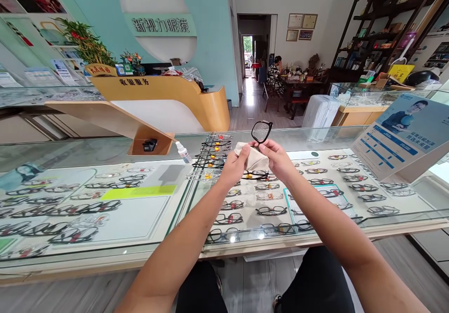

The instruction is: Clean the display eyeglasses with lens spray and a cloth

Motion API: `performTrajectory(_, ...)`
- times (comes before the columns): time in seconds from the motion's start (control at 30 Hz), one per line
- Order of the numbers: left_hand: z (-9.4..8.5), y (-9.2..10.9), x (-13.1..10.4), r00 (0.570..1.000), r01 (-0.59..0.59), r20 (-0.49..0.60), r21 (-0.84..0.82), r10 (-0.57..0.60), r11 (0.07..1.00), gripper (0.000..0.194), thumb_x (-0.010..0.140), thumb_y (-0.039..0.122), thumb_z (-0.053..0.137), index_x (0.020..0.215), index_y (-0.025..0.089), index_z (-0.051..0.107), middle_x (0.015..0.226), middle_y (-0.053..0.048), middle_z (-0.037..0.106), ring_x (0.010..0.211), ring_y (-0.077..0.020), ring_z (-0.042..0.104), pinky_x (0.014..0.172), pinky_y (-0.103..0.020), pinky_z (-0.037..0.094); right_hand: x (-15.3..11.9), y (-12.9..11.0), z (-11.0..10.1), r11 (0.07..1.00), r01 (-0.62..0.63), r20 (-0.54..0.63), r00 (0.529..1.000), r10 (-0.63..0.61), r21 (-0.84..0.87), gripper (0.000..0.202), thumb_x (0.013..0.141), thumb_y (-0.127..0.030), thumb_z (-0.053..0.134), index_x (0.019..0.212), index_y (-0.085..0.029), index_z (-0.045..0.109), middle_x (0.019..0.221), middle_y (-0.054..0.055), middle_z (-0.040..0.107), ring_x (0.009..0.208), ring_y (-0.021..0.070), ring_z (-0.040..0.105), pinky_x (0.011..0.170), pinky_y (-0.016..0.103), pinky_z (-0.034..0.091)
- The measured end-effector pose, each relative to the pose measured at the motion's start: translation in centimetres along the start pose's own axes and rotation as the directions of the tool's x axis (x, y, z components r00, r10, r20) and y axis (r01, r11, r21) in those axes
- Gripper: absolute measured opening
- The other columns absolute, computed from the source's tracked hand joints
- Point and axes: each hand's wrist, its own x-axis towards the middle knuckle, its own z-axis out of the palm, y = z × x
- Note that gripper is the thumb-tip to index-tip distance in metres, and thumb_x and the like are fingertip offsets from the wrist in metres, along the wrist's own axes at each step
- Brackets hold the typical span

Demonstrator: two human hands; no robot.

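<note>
Above the glass counter, both hands are together on a pair of dark-framed eyeglasses (261,132) and a pale beige cleaning cloth (257,161). My left hand (235,164) is closed on the cloth, thumb on top. My right hand (277,157) pinches the eyeglasses near the cloth's right side. One lens stands up above the fingers; the other part of the frame is hidden by the cloth and hands. To the left of my hands, a row of eyeglasses (211,156) lies on the countertop, beside a small white spray bottle (183,152).
The glass display counter (161,247) holds several rows of eyeglasses. A wooden stand (140,135) is at left, and a blue-and-white sign (394,133) stands at right. Beyond are a cashier desk (210,109), a wrapped box (320,116) and a seated person (275,76).
</note>
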Motion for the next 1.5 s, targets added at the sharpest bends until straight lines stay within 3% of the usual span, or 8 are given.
performTrajectory(0.1, -1.0, -0.8, 0.6, 0.999, 0.024, 0.043, 0.028, -0.025, 0.999, 0.079, 0.079, 0.093, 0.075, 0.097, 0.016, 0.08, 0.073, -0.004, 0.07, 0.077, -0.021, 0.065, 0.072, -0.031, 0.052, 0.4, -0.8, -1.4, 0.984, 0.097, 0.02, 0.995, -0.095, -0.146, 0.044, 0.078, -0.065, 0.094, 0.082, -0.027, 0.073, 0.106, 0.003, 0.08, 0.11, 0.0241, 0.071, 0.1, 0.037, 0.056)
performTrajectory(0.27, -2.6, -2.1, 1.3, 0.996, 0.017, -0.093, 0.009, -0.016, 1.0, 0.073, 0.082, 0.089, 0.076, 0.098, 0.017, 0.077, 0.08, -0.004, 0.07, 0.085, -0.0213, 0.066, 0.078, -0.03, 0.053, 0.6, -1.9, -2.9, 0.836, 0.281, 0.172, 0.959, -0.226, -0.471, 0.036, 0.093, -0.062, 0.082, 0.086, -0.027, 0.079, 0.128, 0.008, 0.069, 0.124, 0.0273, 0.065, 0.11, 0.041, 0.049)
performTrajectory(0.5, -2.6, -1.4, 1.2, 0.995, 0.011, -0.096, 0.022, -0.009, 1.0, 0.073, 0.08, 0.091, 0.077, 0.092, 0.019, 0.073, 0.077, -0.002, 0.067, 0.078, -0.0184, 0.063, 0.071, -0.028, 0.051, 0.3, -1.3, -2.2, 0.695, 0.362, 0.228, 0.932, -0.282, -0.621, 0.029, 0.097, -0.051, 0.077, 0.082, -0.027, 0.074, 0.114, 0.008, 0.071, 0.111, 0.0279, 0.065, 0.109, 0.046, 0.044)
performTrajectory(0.67, -2.2, 0.4, 1.1, 0.997, -0.021, -0.074, 0.075, 0.027, 0.997, 0.074, 0.069, 0.088, 0.087, 0.077, 0.016, 0.069, 0.069, 0.0, 0.061, 0.064, -0.0138, 0.051, 0.06, -0.027, 0.041, 0.2, -1.3, -1.9, 0.716, 0.357, 0.311, 0.929, -0.203, -0.6, 0.031, 0.097, -0.051, 0.076, 0.079, -0.025, 0.072, 0.1, 0.005, 0.07, 0.1, 0.0249, 0.062, 0.1, 0.042, 0.044)
performTrajectory(1.07, -1.8, 2.2, 0.5, 0.999, -0.019, -0.046, 0.109, 0.024, 0.994, 0.07, 0.049, 0.068, 0.105, 0.082, 0.015, 0.073, 0.081, -0.005, 0.075, 0.073, -0.0184, 0.064, 0.068, -0.029, 0.053, 0.3, -0.8, -2.2, 0.799, 0.252, 0.335, 0.94, -0.068, -0.546, 0.047, 0.098, -0.065, 0.072, 0.082, -0.022, 0.065, 0.089, 0.0, 0.058, 0.085, 0.0182, 0.053, 0.085, 0.034, 0.04)
performTrajectory(1.27, -1.1, 2.0, 0.1, 0.987, -0.108, -0.106, 0.122, 0.122, 0.987, 0.072, 0.067, 0.085, 0.089, 0.068, 0.017, 0.065, 0.063, 0.0, 0.06, 0.057, -0.0114, 0.048, 0.055, -0.026, 0.039, -0.6, -0.8, -0.7, 0.745, 0.333, 0.442, 0.895, -0.057, -0.578, 0.043, 0.103, -0.06, 0.068, 0.082, -0.022, 0.059, 0.093, 0.002, 0.061, 0.092, 0.0203, 0.055, 0.089, 0.036, 0.042)
performTrajectory(1.4, -1.7, 1.8, 0.4, 0.977, -0.136, -0.144, 0.141, 0.157, 0.981, 0.077, 0.076, 0.091, 0.078, 0.063, 0.019, 0.058, 0.059, 0.0, 0.055, 0.055, -0.0114, 0.046, 0.053, -0.027, 0.036, -0.5, -0.6, -0.4, 0.841, 0.191, 0.353, 0.936, 0.0, -0.506, 0.044, 0.097, -0.063, 0.075, 0.086, -0.021, 0.072, 0.089, 0.001, 0.064, 0.086, 0.0187, 0.056, 0.087, 0.035, 0.043)
performTrajectory(1.5, -2.6, 1.8, 0.9, 0.996, -0.077, -0.043, 0.111, 0.083, 0.991, 0.076, 0.079, 0.092, 0.075, 0.069, 0.018, 0.064, 0.063, -0.002, 0.062, 0.058, -0.0134, 0.052, 0.056, -0.027, 0.042, -0.3, -0.5, -0.7, 0.913, 0.04, 0.26, 0.963, 0.074, -0.407, 0.045, 0.089, -0.066, 0.082, 0.087, -0.021, 0.081, 0.091, 0.003, 0.072, 0.089, 0.0194, 0.059, 0.09, 0.035, 0.045)
